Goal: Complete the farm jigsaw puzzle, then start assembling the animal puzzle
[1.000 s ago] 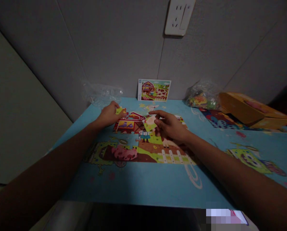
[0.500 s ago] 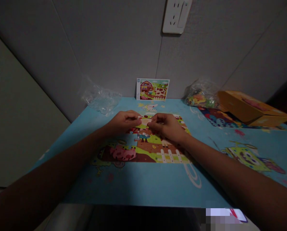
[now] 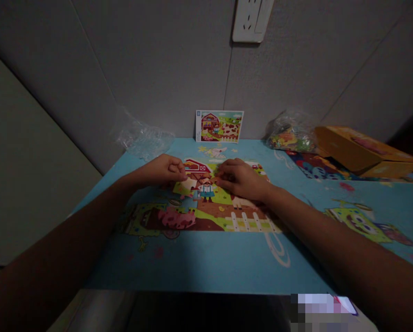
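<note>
My left hand (image 3: 164,170) pinches a yellow-green puzzle piece (image 3: 185,186) between thumb and fingers, at the left part of a farm jigsaw puzzle (image 3: 211,214). The piece hangs over a gap between the barn and the pink pig, tilted slightly. My right hand (image 3: 242,180) is over the right part of the puzzle, its fingers loosely bent and slightly apart, with nothing visible between them. It hides most of the cow there. The joined section shows a farmer, a barn roof, a path and a white fence.
A picture card (image 3: 220,127) of the farm leans on the wall. Crumpled clear plastic (image 3: 146,140) lies back left. A bag of puzzle pieces (image 3: 291,136) and an orange box (image 3: 368,150) stand back right, over a dark printed sheet (image 3: 312,167). A blue cartoon cloth (image 3: 192,263) covers the table.
The puzzle piece, earlier between both hands, has moved left and down in my left hand. My right hand has let go of it and stays over the puzzle. The farmer and barn roof now show.
</note>
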Available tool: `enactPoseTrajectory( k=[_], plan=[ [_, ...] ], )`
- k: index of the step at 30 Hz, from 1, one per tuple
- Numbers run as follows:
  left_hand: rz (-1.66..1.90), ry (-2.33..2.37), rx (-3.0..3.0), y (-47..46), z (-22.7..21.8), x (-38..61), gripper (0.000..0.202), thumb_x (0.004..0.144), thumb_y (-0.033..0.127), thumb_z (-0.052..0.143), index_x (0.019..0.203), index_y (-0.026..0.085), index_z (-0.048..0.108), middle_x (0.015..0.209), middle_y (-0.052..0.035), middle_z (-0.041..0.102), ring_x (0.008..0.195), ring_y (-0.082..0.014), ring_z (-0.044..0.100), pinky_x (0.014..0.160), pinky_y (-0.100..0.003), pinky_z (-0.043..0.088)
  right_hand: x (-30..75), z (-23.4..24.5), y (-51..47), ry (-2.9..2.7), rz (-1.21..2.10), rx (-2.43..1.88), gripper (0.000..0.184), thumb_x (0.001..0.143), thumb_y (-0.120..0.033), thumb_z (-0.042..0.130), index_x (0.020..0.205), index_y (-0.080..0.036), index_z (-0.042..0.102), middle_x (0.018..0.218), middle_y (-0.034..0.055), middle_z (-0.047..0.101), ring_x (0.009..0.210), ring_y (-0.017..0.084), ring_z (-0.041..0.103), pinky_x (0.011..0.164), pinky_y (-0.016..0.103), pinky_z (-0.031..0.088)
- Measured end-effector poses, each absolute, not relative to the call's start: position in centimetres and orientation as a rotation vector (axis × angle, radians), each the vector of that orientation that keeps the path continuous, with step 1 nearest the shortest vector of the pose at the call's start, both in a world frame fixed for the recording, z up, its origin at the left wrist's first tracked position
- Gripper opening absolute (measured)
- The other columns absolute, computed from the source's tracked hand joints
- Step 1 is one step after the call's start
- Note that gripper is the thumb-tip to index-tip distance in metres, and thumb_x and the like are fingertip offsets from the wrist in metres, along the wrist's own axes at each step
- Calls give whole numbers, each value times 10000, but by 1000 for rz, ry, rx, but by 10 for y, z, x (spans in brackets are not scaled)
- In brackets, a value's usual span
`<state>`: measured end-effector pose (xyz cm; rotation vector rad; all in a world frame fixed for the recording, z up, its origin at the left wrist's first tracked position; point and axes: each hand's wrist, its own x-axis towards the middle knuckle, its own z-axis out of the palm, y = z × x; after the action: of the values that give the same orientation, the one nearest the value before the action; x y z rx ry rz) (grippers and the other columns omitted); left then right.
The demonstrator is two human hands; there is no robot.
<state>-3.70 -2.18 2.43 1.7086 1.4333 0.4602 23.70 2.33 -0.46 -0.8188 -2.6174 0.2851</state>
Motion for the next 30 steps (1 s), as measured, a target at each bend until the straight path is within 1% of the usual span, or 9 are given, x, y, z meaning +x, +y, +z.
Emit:
enactPoseTrajectory(
  k=[4, 7, 10, 15, 18, 21, 26, 28, 30],
  plan=[
    [268, 1419, 1767, -23, 27, -41, 299, 720, 461, 698, 725, 187, 579, 501, 30, 587, 406, -108, 510, 400, -215, 324, 241, -7, 29, -2578, 295, -886, 219, 884, -319, 613, 962, -129, 688, 989, 129, 651, 907, 230, 590, 863, 369, 443],
    [256, 1410, 1768, -26, 31, -43, 288, 714, 456, 697, 695, 197, 572, 487, 37, 567, 403, -104, 494, 408, -221, 323, 241, -7, 29, -2562, 325, -874, 206, 884, -321, 609, 950, -138, 675, 972, 116, 638, 866, 213, 582, 817, 347, 445],
    [258, 1398, 1723, -29, 32, -41, 286, 723, 460, 677, 662, 203, 568, 482, 34, 549, 389, -101, 459, 396, -229, 294, 240, -7, 28, -2560, 329, -862, 205, 884, -336, 608, 931, -147, 669, 963, 109, 631, 854, 211, 576, 810, 344, 441],
    [113, 1332, 1849, -33, 31, -29, 258, 731, 428, 667, 631, 202, 593, 492, 29, 498, 408, -103, 422, 412, -240, 302, 240, -6, 27, -2556, 348, -876, 209, 883, -341, 605, 916, -145, 668, 974, 112, 622, 837, 206, 571, 791, 337, 447],
    [114, 1344, 1855, -32, 32, -29, 257, 736, 440, 649, 653, 202, 598, 512, 26, 494, 418, -103, 408, 422, -242, 291, 240, -6, 28, -2560, 350, -874, 205, 886, -344, 600, 916, -152, 668, 973, 106, 618, 828, 200, 571, 791, 336, 448],
    [225, 1372, 1863, -30, 34, -38, 258, 727, 442, 634, 676, 190, 620, 562, 16, 535, 469, -105, 435, 465, -235, 313, 241, -6, 28, -2558, 353, -873, 215, 891, -352, 598, 931, -153, 670, 955, 97, 615, 815, 194, 570, 790, 334, 445],
    [390, 1306, 1957, -25, 37, -47, 247, 709, 417, 665, 744, 183, 735, 728, -19, 685, 680, -141, 580, 618, -217, 414, 241, -7, 28, -2554, 353, -871, 247, 898, -375, 593, 942, -147, 676, 965, 104, 625, 822, 195, 570, 798, 337, 445],
    [371, 1302, 1901, -25, 38, -45, 250, 696, 402, 696, 828, 204, 770, 754, -20, 718, 688, -152, 607, 619, -219, 430, 241, -7, 28, -2561, 352, -865, 253, 903, -378, 587, 940, -145, 677, 965, 105, 626, 813, 191, 570, 792, 335, 447],
    [355, 1327, 1857, -27, 38, -43, 259, 662, 373, 735, 856, 208, 779, 689, -11, 706, 627, -143, 598, 579, -213, 416, 241, -7, 28, -2561, 347, -862, 248, 904, -374, 585, 940, -146, 675, 960, 103, 623, 806, 189, 567, 785, 334, 449]
  ],
)
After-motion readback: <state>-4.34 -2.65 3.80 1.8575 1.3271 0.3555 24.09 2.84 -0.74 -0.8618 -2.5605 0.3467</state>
